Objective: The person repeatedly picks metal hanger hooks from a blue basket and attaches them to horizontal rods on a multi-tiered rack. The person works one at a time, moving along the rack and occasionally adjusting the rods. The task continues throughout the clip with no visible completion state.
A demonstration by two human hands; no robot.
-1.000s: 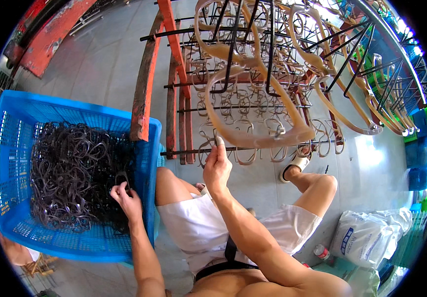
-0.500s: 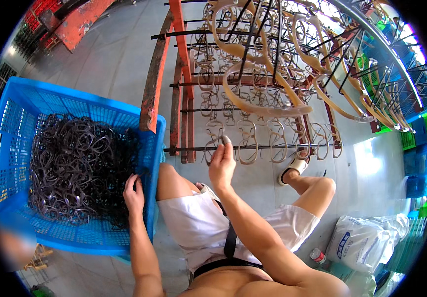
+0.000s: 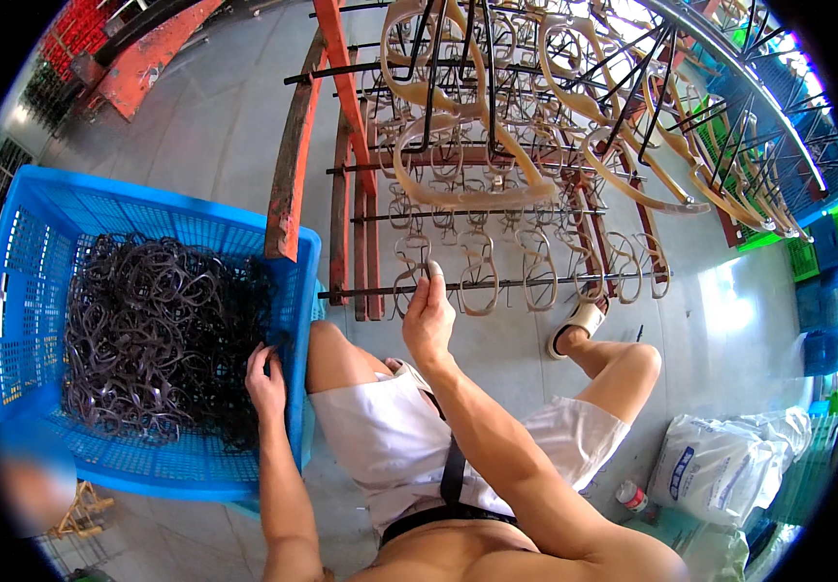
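Observation:
My right hand (image 3: 428, 328) is raised at the rack's lowest rod, its fingers closed at the edge of a pale spectacle frame (image 3: 411, 254) that hangs at the rod's left end. A grey tip covers one of its fingers. My left hand (image 3: 265, 384) rests inside the right side of a blue plastic basket (image 3: 152, 475), with fingers curled beside the black pieces there; what they hold, if anything, is hard to make out. A tangled heap of dark spectacle frames (image 3: 137, 330) fills the basket's middle.
An orange-red metal rack (image 3: 293, 165) stands ahead, its black rods hung with many pale spectacle frames. Large tan frames (image 3: 477, 184) hang close on black hooks above. White sacks (image 3: 715, 470) and a red-and-white can (image 3: 632, 496) lie at lower right; blue crates (image 3: 824, 351) stand far right.
My right hand has moved slightly left and stays at the same hanging frame. The large tan frames have shifted left in the view. My left hand has hardly moved.

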